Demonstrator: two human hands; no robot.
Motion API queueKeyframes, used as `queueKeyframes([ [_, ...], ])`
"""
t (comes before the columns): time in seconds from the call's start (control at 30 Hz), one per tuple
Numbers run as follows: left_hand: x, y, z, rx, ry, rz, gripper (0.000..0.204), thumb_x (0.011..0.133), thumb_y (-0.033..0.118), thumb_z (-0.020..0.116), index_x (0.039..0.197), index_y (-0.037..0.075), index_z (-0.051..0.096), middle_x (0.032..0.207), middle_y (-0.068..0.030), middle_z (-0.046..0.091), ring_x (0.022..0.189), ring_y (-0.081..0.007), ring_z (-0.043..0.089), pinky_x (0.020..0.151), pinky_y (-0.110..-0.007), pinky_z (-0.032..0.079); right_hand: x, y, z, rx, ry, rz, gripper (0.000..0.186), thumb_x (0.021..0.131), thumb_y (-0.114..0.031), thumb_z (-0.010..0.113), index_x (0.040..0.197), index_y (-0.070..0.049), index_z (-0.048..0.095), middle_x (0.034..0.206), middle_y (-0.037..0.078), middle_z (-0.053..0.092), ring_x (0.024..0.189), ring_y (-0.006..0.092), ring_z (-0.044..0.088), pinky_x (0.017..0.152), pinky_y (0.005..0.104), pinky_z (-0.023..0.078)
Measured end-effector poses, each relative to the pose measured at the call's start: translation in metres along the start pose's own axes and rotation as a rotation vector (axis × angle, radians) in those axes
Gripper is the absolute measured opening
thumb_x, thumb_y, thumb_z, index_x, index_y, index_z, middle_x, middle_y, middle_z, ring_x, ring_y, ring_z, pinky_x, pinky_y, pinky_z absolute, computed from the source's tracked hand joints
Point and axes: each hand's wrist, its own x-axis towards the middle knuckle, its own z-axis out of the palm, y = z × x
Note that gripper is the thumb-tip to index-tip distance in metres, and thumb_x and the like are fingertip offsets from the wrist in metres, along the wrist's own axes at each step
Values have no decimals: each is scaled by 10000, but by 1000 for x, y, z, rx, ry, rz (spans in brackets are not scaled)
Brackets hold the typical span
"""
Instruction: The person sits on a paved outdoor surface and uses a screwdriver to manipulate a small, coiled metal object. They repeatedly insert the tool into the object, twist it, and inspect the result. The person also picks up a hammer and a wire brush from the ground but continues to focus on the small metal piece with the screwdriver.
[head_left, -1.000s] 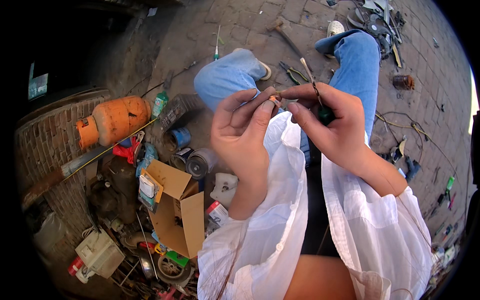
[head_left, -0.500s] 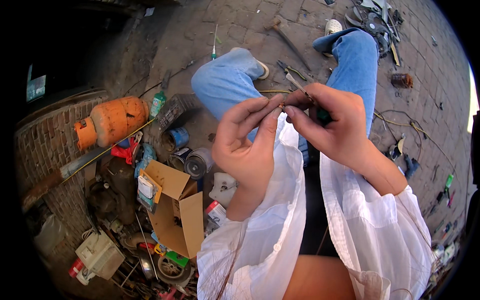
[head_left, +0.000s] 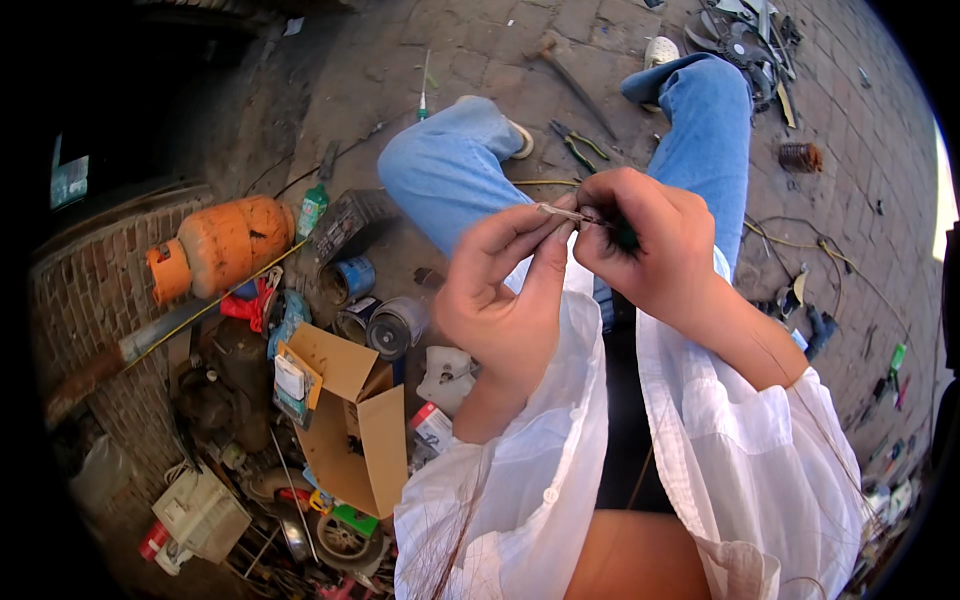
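My left hand (head_left: 505, 285) and my right hand (head_left: 650, 245) meet in front of my lap, both with fingers pinched. From my right fingertips a thin pale strip-like tool (head_left: 565, 212) points left, its tip lying across my left fingertips. Its exact kind is not clear. Something dark green (head_left: 624, 236) shows inside my curled right fingers, mostly hidden. Whatever my left thumb and fingers pinch is too small and covered to make out. Beyond the hands, pliers (head_left: 578, 148) with green-and-black handles lie on the brick ground.
A hammer (head_left: 578, 90) lies farther off. On the left are an orange gas cylinder (head_left: 235, 245), an open cardboard box (head_left: 383, 445), paint cans (head_left: 396, 328) and piled scrap. Right of my legs are a yellow cable (head_left: 835, 258), a rusty coil (head_left: 800, 157) and fan parts (head_left: 745, 50).
The pale strip has swung from pointing up and away to lying nearly level, tip leftward over the left fingertips. My right hand has turned and shifted slightly left; the left stays pinched.
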Motion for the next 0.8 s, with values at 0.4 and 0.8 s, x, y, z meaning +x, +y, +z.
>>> queueKeyframes([
  [0.4,12,-2,-4,-256,-25,-167,249,812,-106,634,1045,-75,552,987,-212,668,914,-203,660,808,-272,537,7,-9,-16,427,-138,407,108,814,-22,640,895,38,601,767,58,648,700,80,617,542,203,444],
  [0.8,21,-1,-6,-278,-120,-193,319,795,-107,648,1089,-50,538,999,-194,664,941,-199,651,827,-272,527,14,4,-28,1127,-305,914,218,874,-156,623,999,22,609,793,60,652,489,-5,375,414,156,256],
])
